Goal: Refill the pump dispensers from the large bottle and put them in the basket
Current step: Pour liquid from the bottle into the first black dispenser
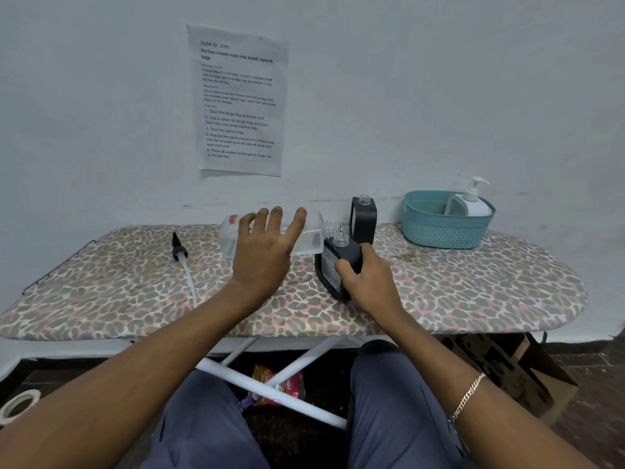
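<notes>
Dispenser, black and uncapped, leans on the ironing board, gripped by the right hand. The left hand curls over the large bottle, held level, mouth just above the dispenser neck. Pouring step; flow cannot be confirmed. Next: tip the bottle, mouths aligned.

A printed paper sheet is stuck on the pale wall. Below it is an ironing board with a leopard-spot cover, on crossed white legs. A red and yellow snack packet lies underneath. A cardboard box sits at the right. A tape roll is at the far left.
</notes>
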